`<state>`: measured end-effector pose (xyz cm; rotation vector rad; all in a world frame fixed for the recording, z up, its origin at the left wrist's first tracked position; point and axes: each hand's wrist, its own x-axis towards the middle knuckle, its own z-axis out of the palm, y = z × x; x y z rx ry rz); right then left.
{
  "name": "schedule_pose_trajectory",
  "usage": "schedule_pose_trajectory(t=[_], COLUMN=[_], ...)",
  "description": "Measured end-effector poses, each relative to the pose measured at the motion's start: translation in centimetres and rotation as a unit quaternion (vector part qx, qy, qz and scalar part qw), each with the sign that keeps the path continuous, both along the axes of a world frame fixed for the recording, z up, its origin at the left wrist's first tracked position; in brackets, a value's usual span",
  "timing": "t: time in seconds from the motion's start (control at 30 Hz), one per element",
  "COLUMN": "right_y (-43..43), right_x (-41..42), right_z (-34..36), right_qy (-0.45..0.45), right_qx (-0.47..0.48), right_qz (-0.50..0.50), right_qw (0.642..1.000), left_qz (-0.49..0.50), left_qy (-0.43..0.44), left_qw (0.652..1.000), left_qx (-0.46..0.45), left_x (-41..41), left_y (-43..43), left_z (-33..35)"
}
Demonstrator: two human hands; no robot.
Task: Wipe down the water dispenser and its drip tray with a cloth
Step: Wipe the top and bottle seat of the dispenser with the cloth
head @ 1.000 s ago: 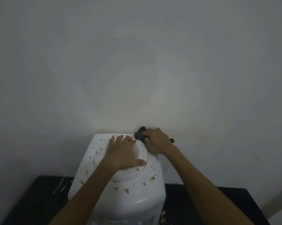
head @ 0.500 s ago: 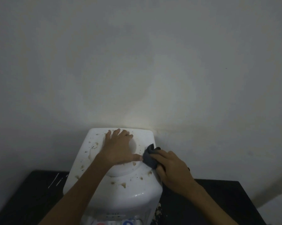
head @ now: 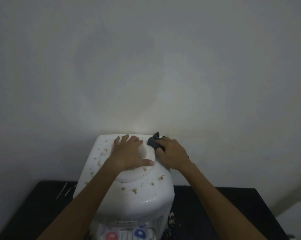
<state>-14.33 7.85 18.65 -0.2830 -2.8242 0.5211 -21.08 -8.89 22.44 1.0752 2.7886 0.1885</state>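
A white water dispenser [head: 142,193] stands against the wall, its top spotted with brown stains. My left hand [head: 129,153] rests flat, fingers spread, on the round raised collar in the middle of the top. My right hand [head: 172,153] grips a bunched dark grey cloth [head: 153,142] and presses it on the top's back right corner, beside the collar. A red tap [head: 111,235] and a blue tap [head: 140,232] show at the bottom edge. The drip tray is out of view.
The dispenser stands on a black table [head: 215,213] with brown crumbs [head: 171,219] by its right side and white streaks [head: 64,191] at the left. A plain pale wall [head: 146,66] rises directly behind.
My right hand has slid the cloth from the right front of the collar back to the back right corner of the top. The left hand has stayed on the collar.
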Motion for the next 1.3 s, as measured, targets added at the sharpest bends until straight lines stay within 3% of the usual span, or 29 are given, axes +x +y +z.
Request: schedule_pose_trajectory(t=[0.13, 0.23, 0.4, 0.57, 0.77, 1.03, 1.1, 1.17, 1.23, 1.3], right_y=[-2.2, -3.8, -3.4, -3.4, -6.0, -7.5, -7.1, -6.9, -6.7, -6.4], right_x=[5.3, 8.8, 8.0, 5.0, 8.7, 10.6, 9.9, 9.5, 9.6, 9.9], right_z=[-0.4, -1.3, -2.3, -2.2, -2.9, -2.1, -1.9, -1.2, -0.9, -1.0], right_qy=[0.052, 0.093, 0.123, 0.135, 0.15, 0.123, 0.113, 0.102, 0.071, 0.057], right_qx=[0.07, 0.071, 0.099, 0.067, 0.066, 0.072, 0.025, -0.097, -0.226, -0.288], right_qz=[0.002, 0.019, -0.005, -0.066, -0.093, -0.077, -0.088, -0.103, -0.098, -0.094], right_qw=[0.996, 0.993, 0.988, 0.986, 0.982, 0.987, 0.989, 0.985, 0.967, 0.951], left_qz=[-0.006, -0.013, -0.015, -0.013, -0.012, -0.04, -0.037, -0.017, 0.023, 0.075], left_qy=[0.014, 0.029, 0.031, 0.023, 0.025, 0.023, 0.014, 0.033, 0.056, 0.054], left_qw=[1.0, 0.999, 0.999, 0.999, 0.999, 0.998, 0.999, 0.993, 0.974, 0.951], left_qx=[-0.003, -0.016, -0.029, -0.031, -0.03, -0.031, 0.019, 0.112, 0.219, 0.296], left_x=[-0.1, -0.1, 0.1, 0.0, -0.2, -0.8, -0.9, -0.9, -0.6, -0.5], left_y=[0.0, 0.0, 0.0, 0.0, 0.1, -0.2, -1.3, -3.4, -6.3, -9.5], left_z=[-0.2, -0.2, -0.1, -0.1, -0.1, 0.4, -0.1, -0.9, -1.9, -3.1])
